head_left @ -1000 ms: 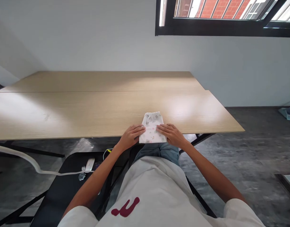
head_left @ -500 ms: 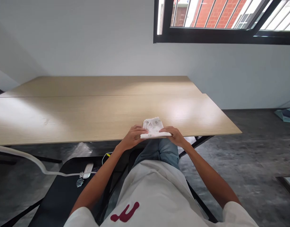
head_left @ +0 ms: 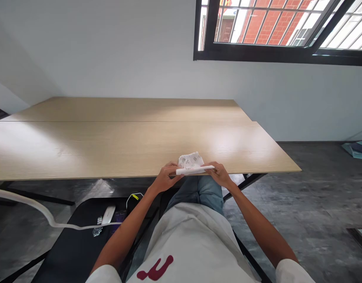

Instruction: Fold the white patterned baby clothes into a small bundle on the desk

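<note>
A small white cloth [head_left: 191, 160] with dark printed figures lies at the table's front edge. Its far edge looks ruffled, and its near edge is folded into a thick white roll. My left hand [head_left: 167, 175] pinches the left end of this roll, and my right hand [head_left: 218, 173] grips the right end. Both hands have their fingers closed on the cloth, with the thumbs on the near side. Part of the cloth under the fingers is hidden.
The light wooden table [head_left: 124, 149] runs left and back to the wall. A black chair [head_left: 71, 251] on the left bears a white device [head_left: 109, 214] and a watch [head_left: 97, 231]. A white cable [head_left: 48, 214] crosses over it. A window [head_left: 257, 51] is above right.
The near edge of the cloth has been lifted and rolled away from me, so less of the printed face shows. Both hands stay at its ends. The camera view has tilted up slightly.
</note>
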Motion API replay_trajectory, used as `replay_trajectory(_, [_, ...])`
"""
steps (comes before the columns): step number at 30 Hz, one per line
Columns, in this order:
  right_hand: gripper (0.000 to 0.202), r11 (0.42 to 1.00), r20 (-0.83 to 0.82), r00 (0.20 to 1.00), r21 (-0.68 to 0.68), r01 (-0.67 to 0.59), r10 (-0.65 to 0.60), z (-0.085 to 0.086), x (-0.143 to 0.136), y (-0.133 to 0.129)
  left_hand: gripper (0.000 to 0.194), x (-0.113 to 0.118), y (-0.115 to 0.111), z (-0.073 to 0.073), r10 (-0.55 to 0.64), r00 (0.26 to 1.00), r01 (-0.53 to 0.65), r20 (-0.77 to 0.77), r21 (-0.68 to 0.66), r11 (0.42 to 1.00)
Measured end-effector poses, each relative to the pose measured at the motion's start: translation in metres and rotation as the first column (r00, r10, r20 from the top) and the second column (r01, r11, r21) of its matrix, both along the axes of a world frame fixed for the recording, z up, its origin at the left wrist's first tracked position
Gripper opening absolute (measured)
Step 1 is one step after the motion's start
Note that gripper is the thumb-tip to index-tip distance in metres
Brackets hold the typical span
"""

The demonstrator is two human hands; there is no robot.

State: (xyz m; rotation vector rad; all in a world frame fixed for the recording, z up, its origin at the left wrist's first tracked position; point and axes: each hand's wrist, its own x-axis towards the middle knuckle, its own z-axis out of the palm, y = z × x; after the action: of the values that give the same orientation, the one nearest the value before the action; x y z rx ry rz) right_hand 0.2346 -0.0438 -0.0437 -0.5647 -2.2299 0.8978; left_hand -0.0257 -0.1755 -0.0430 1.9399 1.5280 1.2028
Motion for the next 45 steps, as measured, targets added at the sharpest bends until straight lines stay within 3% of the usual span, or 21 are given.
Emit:
replay_trajectory(2, [0.048, 0.985, -0.020, 0.997, -0.157, 0.067, -0.071, 0.004, -0.008, -0.003, 0.034, 0.005, 0.002, 0.000, 0.083, 0.987, -0.070, 0.138, -0.094, 0.993])
replay_trajectory(5, [0.051, 0.933, -0.070, 0.992, -0.351, 0.077, -0.108, 0.010, -0.020, -0.005, 0.048, 0.008, 0.009, 0.000, 0.105, 0.930, -0.039, 0.352, -0.189, 0.981])
replay_trajectory(8, [0.051, 0.899, -0.111, 0.986, -0.432, 0.065, -0.124, 0.012, -0.029, -0.003, 0.058, 0.009, 0.017, 0.002, 0.105, 0.865, 0.016, 0.490, -0.236, 0.972])
replay_trajectory(13, [0.049, 0.865, -0.081, 0.985, -0.494, 0.091, -0.150, 0.007, -0.038, 0.004, 0.057, 0.007, 0.025, 0.008, 0.161, 0.844, -0.005, 0.511, -0.293, 0.956])
replay_trajectory(20, [0.046, 0.845, -0.070, 0.967, -0.504, 0.177, -0.244, 0.009, -0.045, 0.005, 0.068, 0.005, 0.032, 0.019, 0.189, 0.845, -0.024, 0.501, -0.319, 0.948])
replay_trajectory(24, [0.044, 0.867, -0.030, 0.961, -0.439, 0.235, -0.276, 0.012, -0.049, 0.008, 0.057, 0.003, 0.038, 0.026, 0.179, 0.868, -0.035, 0.463, -0.302, 0.953])
replay_trajectory(31, [0.037, 0.888, 0.026, 0.942, -0.324, 0.326, -0.336, 0.009, -0.053, 0.014, 0.050, -0.006, 0.043, 0.017, 0.174, 0.812, 0.021, 0.557, -0.327, 0.945])
replay_trajectory(34, [0.037, 0.886, 0.054, 0.931, -0.293, 0.360, -0.360, 0.008, -0.054, 0.014, 0.053, -0.004, 0.036, 0.017, 0.167, 0.864, -0.031, 0.476, -0.279, 0.960])
replay_trajectory(38, [0.036, 0.893, 0.036, 0.928, -0.262, 0.366, -0.370, 0.007, -0.053, 0.013, 0.044, 0.003, 0.015, 0.027, 0.174, 0.980, -0.170, 0.097, -0.045, 0.984])
replay_trajectory(41, [0.038, 0.897, -0.016, 0.930, -0.270, 0.351, -0.368, 0.008, -0.053, 0.011, 0.023, 0.002, 0.001, 0.035, 0.089, 0.980, -0.086, -0.177, 0.025, 0.996])
replay_trajectory(45, [0.040, 0.914, -0.132, 0.934, -0.289, 0.285, -0.333, 0.011, -0.051, 0.007, 0.019, -0.005, -0.004, 0.040, -0.015, 0.967, 0.003, -0.255, -0.046, 0.999])
